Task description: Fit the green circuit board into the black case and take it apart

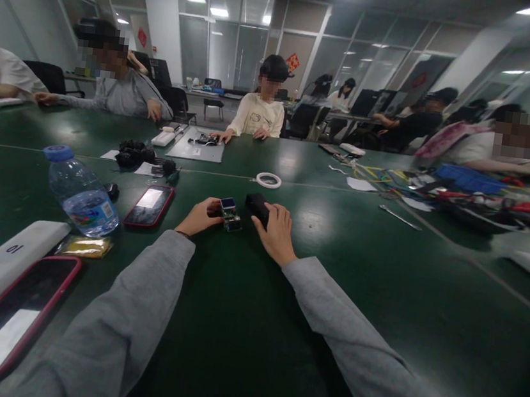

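On the dark green table, my left hand [201, 216] grips the left side of a small circuit board module [230, 215] with a little screen at its top. Its fingertips press against the board's edge. Just to the right, my right hand [278, 231] is wrapped round a black box-shaped object [257, 208], covering its right side. A narrow gap separates the board from the black object. Beyond both hands lies a white ring [268, 180].
To the left are a red-edged phone [149, 206], a water bottle [83, 192], a white power bank [8, 262] and a larger phone [8, 321]. Cables [393, 181] and a metal tool [400, 217] lie right. Several people sit around; one person [259, 111] is opposite.
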{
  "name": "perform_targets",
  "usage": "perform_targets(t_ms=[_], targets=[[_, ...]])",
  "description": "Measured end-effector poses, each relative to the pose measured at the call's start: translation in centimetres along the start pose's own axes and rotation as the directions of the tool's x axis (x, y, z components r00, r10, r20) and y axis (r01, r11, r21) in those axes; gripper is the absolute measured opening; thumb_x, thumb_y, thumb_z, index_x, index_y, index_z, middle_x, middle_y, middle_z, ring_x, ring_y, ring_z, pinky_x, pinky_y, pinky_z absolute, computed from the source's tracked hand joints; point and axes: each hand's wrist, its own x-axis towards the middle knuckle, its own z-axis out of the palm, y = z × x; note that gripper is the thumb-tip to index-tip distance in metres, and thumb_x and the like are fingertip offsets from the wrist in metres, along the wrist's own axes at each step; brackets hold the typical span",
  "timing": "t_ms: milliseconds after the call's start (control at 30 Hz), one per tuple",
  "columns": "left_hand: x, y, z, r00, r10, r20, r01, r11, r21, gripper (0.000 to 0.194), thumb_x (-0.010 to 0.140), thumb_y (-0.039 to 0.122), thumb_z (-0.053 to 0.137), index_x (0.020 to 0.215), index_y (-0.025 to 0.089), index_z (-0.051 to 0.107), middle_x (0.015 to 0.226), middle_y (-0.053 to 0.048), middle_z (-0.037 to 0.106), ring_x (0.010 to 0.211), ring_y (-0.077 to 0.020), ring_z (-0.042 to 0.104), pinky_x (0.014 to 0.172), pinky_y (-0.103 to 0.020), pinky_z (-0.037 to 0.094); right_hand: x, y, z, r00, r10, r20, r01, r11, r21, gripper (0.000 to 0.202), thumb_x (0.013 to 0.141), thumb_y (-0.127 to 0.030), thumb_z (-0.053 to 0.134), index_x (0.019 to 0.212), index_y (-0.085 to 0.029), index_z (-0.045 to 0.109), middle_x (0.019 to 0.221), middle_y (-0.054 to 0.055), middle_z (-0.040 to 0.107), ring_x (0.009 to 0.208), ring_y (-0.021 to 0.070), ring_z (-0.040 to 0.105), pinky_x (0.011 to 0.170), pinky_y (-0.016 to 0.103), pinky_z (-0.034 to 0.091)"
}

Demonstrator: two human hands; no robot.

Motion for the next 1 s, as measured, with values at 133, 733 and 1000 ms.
perform_targets(t_ms=[133, 733, 1000], targets=[[-0.2, 0.5, 0.1, 1.000, 0.013, 0.000, -0.013, 0.998, 0.055, 0.054, 0.064, 0.025, 0.076, 0.112, 0.016, 0.056, 0.113, -0.014, 0.064, 0.105, -0.0216, 0.062, 0.094, -0.043, 0.047, 0.1, 1.2, 0.7, 0.999, 0.050, 0.005, -0.050, 0.997, 0.064, 0.045, 0.086, -0.034, 0.051, 0.125, -0.012, 0.047, 0.115, 0.017, 0.045, 0.106, 0.0307, 0.047, 0.088, 0.047, 0.045], [-0.3, 0.7, 0.0, 1.000, -0.007, 0.005, 0.007, 0.999, 0.042, 0.053, 0.064, 0.024, 0.075, 0.112, 0.016, 0.056, 0.114, -0.014, 0.064, 0.105, -0.0215, 0.062, 0.096, -0.043, 0.045, 0.8, 3.6, 1.9, 0.946, 0.325, -0.005, -0.300, 0.879, 0.370, 0.051, 0.090, -0.057, 0.039, 0.107, -0.014, 0.059, 0.102, 0.014, 0.060, 0.098, 0.0257, 0.054, 0.089, 0.045, 0.044], [-0.1, 0.1, 0.0, 1.000, 0.006, 0.011, -0.007, 1.000, 0.030, 0.054, 0.064, 0.025, 0.076, 0.113, 0.016, 0.056, 0.115, -0.014, 0.064, 0.106, -0.0218, 0.061, 0.097, -0.045, 0.044, 0.6, 4.8, 1.2, 0.972, 0.235, 0.023, -0.232, 0.933, 0.274, 0.048, 0.076, -0.038, 0.067, 0.113, -0.011, 0.054, 0.106, 0.015, 0.059, 0.099, 0.0278, 0.055, 0.086, 0.044, 0.046]])
